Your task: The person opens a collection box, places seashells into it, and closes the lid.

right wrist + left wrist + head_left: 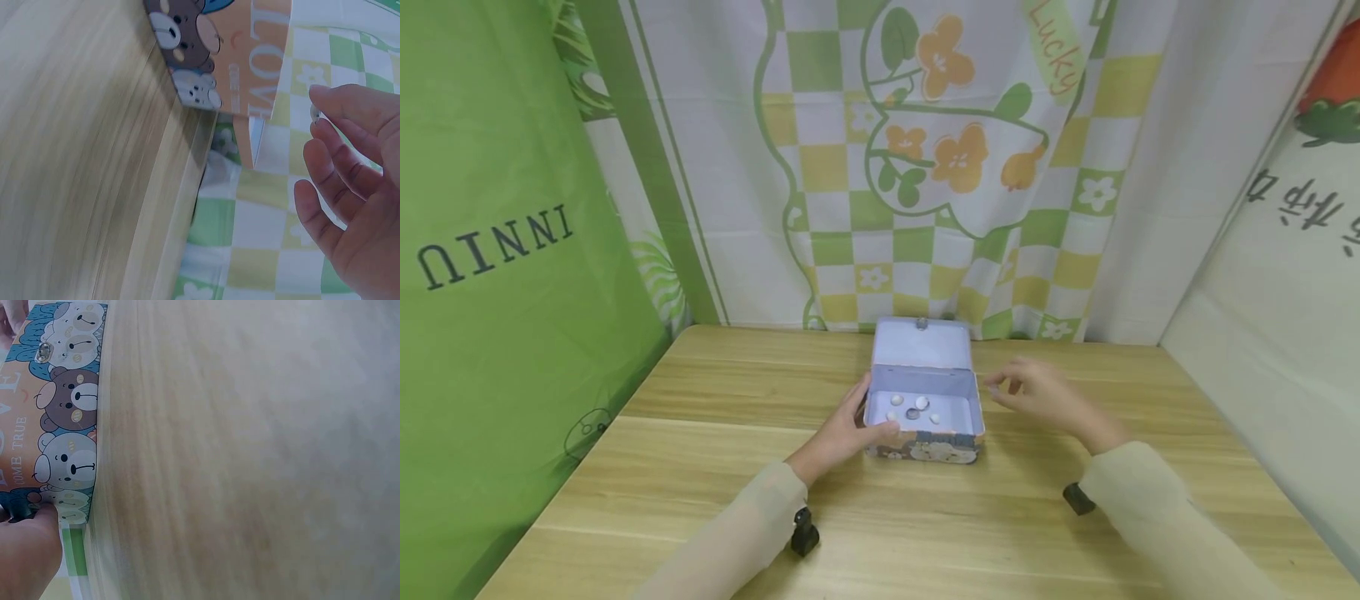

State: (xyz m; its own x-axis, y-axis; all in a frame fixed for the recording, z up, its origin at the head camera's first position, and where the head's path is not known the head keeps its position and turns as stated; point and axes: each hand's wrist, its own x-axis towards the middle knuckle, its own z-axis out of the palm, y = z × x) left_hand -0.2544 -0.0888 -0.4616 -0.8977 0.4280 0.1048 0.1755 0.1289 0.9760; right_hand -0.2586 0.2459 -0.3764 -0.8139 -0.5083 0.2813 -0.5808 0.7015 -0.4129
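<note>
A hinged tin box (945,450) printed with cartoon bears stands on the table, its lid (922,343) raised at the back. Several small roundish pieces (922,403), whitish and grey, lie scattered on its floor; their exact kind is too small to tell. My left hand (842,429) grips the box's left side, thumb over the front rim and fingers along the outer wall. Just right of the box, my right hand (1037,393) pinches one small whitish piece (315,114) between thumb and index finger. The other fingers are loosely bent.
The wooden table (715,383) extends around the box. Behind it hangs a checked curtain (827,242), with green fabric (512,333) at the left and pale fabric (1262,275) at the right. A thin dark cable (583,429) shows beside the table's left edge.
</note>
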